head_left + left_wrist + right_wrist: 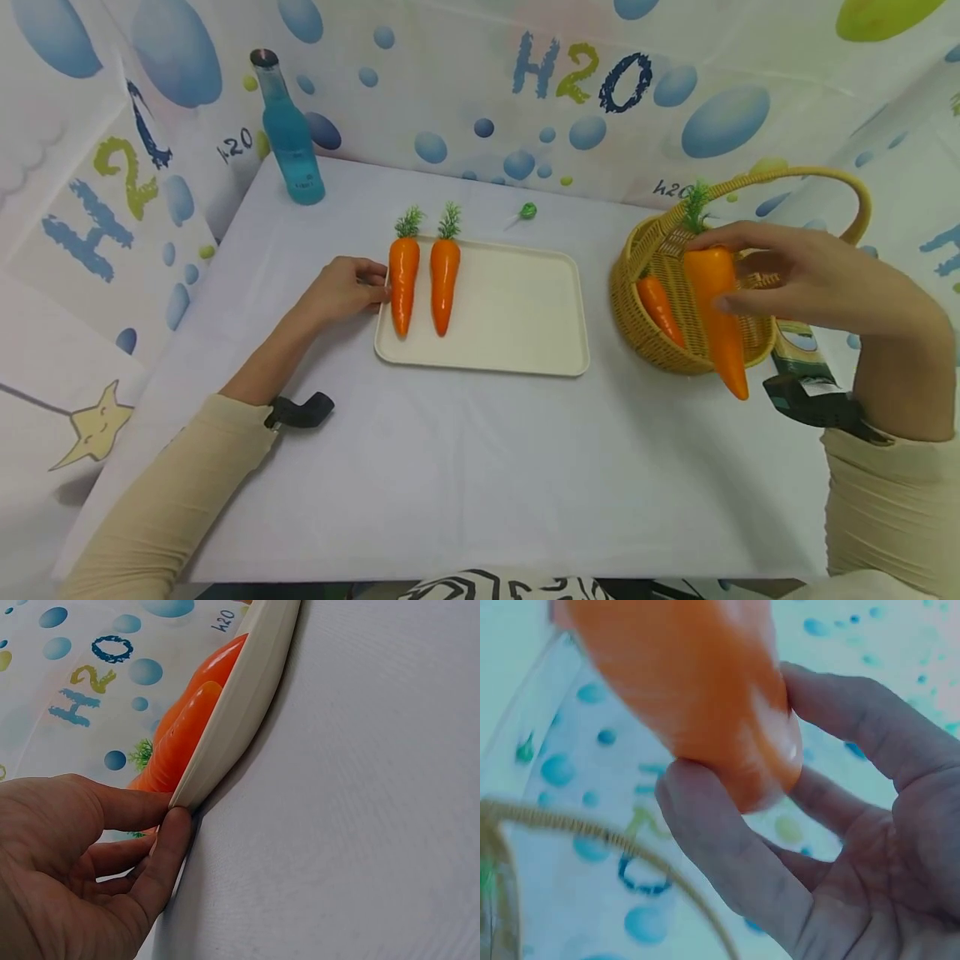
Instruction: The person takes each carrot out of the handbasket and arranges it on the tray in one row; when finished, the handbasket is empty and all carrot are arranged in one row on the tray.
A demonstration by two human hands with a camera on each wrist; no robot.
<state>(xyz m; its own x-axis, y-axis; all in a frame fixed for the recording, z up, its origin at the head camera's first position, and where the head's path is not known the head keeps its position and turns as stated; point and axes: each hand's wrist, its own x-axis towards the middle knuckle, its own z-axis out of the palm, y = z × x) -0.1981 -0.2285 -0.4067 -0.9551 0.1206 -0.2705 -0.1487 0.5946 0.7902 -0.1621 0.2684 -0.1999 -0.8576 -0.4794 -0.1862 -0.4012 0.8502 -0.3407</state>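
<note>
In the head view my right hand grips an orange carrot with a green top, held over the wicker basket with its tip pointing down. The right wrist view shows thumb and fingers around the thick part of this carrot. My left hand pinches the left rim of a cream tray, thumb and finger on its edge in the left wrist view. Two carrots lie side by side on the tray's left part, the left carrot and the right carrot, green tops pointing away.
Another carrot lies inside the basket, whose tall handle arches at the right. A blue bottle stands at the back left. Behind the tray lies a green lollipop. A dark green packet sits beside the basket, near the right wrist.
</note>
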